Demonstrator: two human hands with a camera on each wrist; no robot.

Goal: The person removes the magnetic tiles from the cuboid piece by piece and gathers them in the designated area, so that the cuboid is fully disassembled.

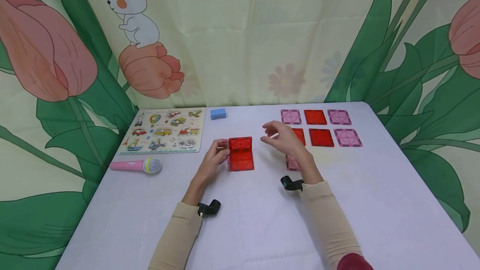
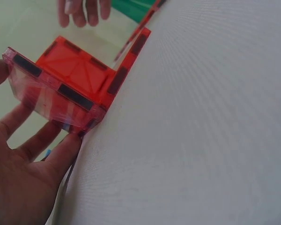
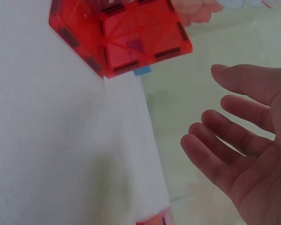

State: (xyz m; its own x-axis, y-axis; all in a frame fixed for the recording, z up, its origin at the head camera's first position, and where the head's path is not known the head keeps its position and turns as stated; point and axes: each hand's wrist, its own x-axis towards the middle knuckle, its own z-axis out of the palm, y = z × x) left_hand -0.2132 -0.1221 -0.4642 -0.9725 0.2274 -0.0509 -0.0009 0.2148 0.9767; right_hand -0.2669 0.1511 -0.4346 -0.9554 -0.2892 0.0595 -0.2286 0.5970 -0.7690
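Near the table's middle, a red magnetic tile (image 1: pixel 241 162) lies flat with an upright red magnetic tile (image 1: pixel 241 143) along its far edge. A translucent pink magnetic tile (image 2: pixel 47 101) stands at their left side, meeting the red ones at the corner. My left hand (image 1: pixel 213 161) pinches this pink tile, thumb at its edge and fingers against its outer face. To the right of the tiles, my right hand (image 1: pixel 285 138) hovers with nothing in it. Its fingers are loosely bent and apart in the right wrist view, away from the upright red tile (image 3: pixel 140 35).
Right of centre lie rows of loose red tiles (image 1: pixel 321 137) and pink tiles (image 1: pixel 348 137), partly hidden by my right arm. A picture board (image 1: pixel 165 130), a pink microphone (image 1: pixel 136 165) and a blue block (image 1: pixel 218 114) lie to the left. A printed curtain (image 1: pixel 240 45) hangs behind.
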